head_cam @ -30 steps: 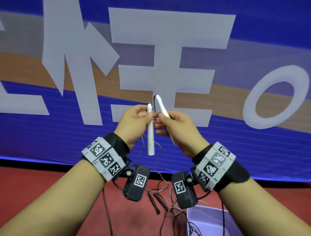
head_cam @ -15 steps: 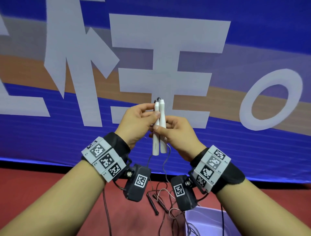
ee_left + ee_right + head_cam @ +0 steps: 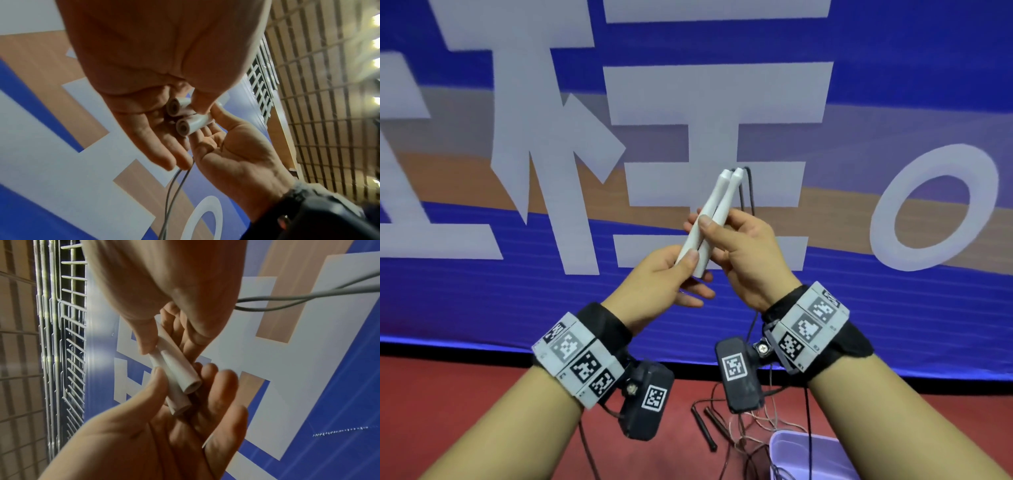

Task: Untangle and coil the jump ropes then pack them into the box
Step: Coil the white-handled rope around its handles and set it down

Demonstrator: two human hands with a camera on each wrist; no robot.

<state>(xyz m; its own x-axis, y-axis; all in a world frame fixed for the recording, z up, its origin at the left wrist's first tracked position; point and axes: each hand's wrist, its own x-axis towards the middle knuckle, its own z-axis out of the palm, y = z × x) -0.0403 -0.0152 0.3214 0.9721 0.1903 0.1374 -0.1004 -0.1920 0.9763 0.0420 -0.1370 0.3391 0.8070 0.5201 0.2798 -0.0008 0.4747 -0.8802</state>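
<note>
Two white jump-rope handles (image 3: 714, 219) lie side by side, tilted with their tips up and to the right. My right hand (image 3: 726, 236) pinches them at mid-length between thumb and fingers. My left hand (image 3: 685, 270) holds their lower ends, thumb on top and fingers beneath. Their hollow butt ends (image 3: 182, 118) face the left wrist camera, and the right wrist view shows both handles (image 3: 179, 374) between the two hands. The grey cord (image 3: 747, 192) leaves the tips, passes behind my right hand (image 3: 236, 154) and hangs down as two strands (image 3: 174, 186).
On the red floor below lie a second rope's black handles (image 3: 703, 428) and a tangle of thin pale cord (image 3: 760, 425). A lavender box (image 3: 811, 455) stands at the bottom right. A blue banner wall (image 3: 482, 291) is straight ahead.
The handles, one in each hand a second ago, have been brought together and tipped to the upper right. My left hand has slid down to their lower ends.
</note>
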